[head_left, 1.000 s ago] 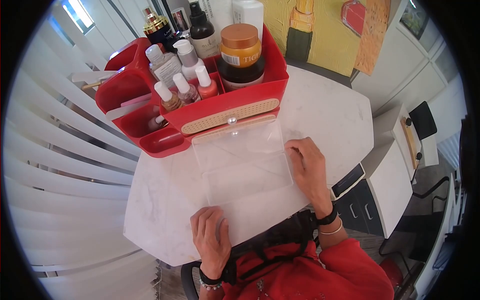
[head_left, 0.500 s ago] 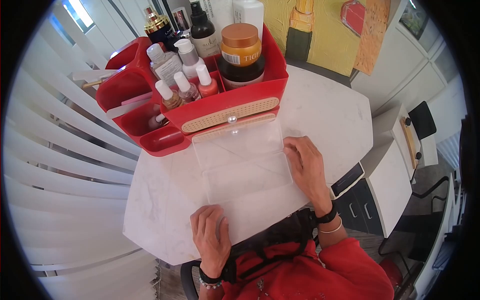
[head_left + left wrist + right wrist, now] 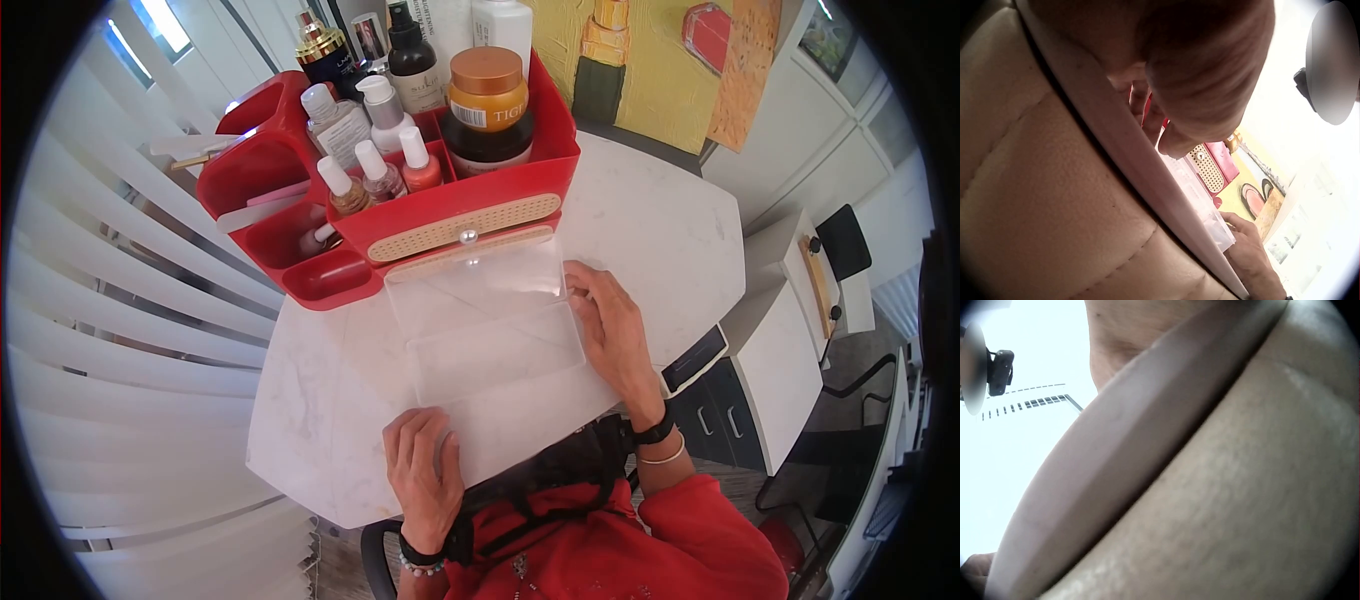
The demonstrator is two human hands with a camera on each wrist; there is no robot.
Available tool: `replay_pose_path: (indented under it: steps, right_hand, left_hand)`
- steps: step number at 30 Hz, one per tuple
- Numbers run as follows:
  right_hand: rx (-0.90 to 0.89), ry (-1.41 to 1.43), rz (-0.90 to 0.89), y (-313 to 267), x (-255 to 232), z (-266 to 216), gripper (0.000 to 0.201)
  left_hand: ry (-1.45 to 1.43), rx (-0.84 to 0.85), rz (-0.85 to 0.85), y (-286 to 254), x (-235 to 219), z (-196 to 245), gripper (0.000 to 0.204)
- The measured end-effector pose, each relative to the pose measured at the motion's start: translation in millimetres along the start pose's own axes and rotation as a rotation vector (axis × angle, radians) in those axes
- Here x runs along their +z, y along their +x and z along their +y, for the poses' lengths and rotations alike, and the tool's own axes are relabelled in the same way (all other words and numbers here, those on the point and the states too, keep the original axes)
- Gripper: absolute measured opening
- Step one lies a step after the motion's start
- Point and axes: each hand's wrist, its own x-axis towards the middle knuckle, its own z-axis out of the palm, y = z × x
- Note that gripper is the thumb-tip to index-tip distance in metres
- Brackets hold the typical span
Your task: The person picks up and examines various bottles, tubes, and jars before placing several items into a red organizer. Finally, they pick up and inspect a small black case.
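A clear plastic box (image 3: 490,355), divided crosswise into two sections, lies on the white marbled table in front of a red organizer (image 3: 440,228). At the box's right edge is my right hand (image 3: 612,330), its fingers loosely bent and the fingertips right at the far corner. My left hand (image 3: 422,470) rests at the table's front edge, just below the box's near left corner, fingers relaxed and holding nothing. In the left wrist view the clear box (image 3: 1210,219) shows beyond the left hand (image 3: 1204,75), with the right hand (image 3: 1250,256) at its end. The right wrist view shows mostly skin and strap.
The organizer holds nail polish bottles (image 3: 420,170), an orange jar (image 3: 487,100) on a dark jar, and several pump and spray bottles. Its beige perforated front (image 3: 465,228) has a pearl knob. White blinds (image 3: 150,400) hang at left; a yellow painting (image 3: 665,90) stands behind the table.
My right hand's fingertips have edged slightly away from me along the box's right side. The left hand and the box stay about where they were.
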Motion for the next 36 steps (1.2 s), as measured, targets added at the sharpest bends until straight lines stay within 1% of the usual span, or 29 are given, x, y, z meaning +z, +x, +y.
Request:
replay_pose_path:
  steps: [3, 5, 6, 8, 10, 12, 14, 17, 30, 32, 36]
  right_hand:
    - [0.008, -0.001, 0.007, -2, -1, -1, 0.037]
    - [0.114, 0.016, 0.070, -4, -1, 0, 0.025]
    - [0.113, 0.017, 0.071, -5, -2, 1, 0.025]
    - [0.111, -0.013, 0.069, -6, -4, 3, 0.010]
    - [0.131, -0.009, 0.051, -6, -7, -7, 0.007]
    - [0.152, -0.005, 0.031, -8, -8, -10, 0.010]
    - [0.057, -0.002, 0.002, -9, -8, -7, 0.015]
    - [0.017, -0.005, -0.020, -8, -9, -8, 0.019]
    - [-0.057, 0.010, 0.009, -10, -11, -7, 0.017]
    - [-0.107, -0.012, -0.007, -13, -11, -4, 0.018]
    - [-0.126, -0.036, -0.044, -15, -12, -5, 0.017]
  left_hand:
    - [0.002, 0.001, 0.001, -1, 0, 0, 0.029]
    - [0.004, 0.003, 0.002, -1, 0, 0, 0.029]
    - [0.005, 0.002, 0.001, 0, 0, 1, 0.029]
    - [0.008, 0.002, -0.002, 0, 0, 1, 0.029]
    - [0.016, 0.007, -0.002, 0, 1, -1, 0.029]
    - [0.019, 0.005, -0.002, -1, 1, -1, 0.029]
    - [0.022, 0.003, -0.002, 0, 2, 0, 0.029]
    - [0.022, 0.001, -0.004, 0, 1, 1, 0.029]
    - [0.044, -0.025, 0.003, -1, 3, 4, 0.031]
    - [0.044, -0.033, 0.007, -2, 3, 4, 0.032]
    - [0.060, -0.025, 0.011, -3, 5, 2, 0.035]
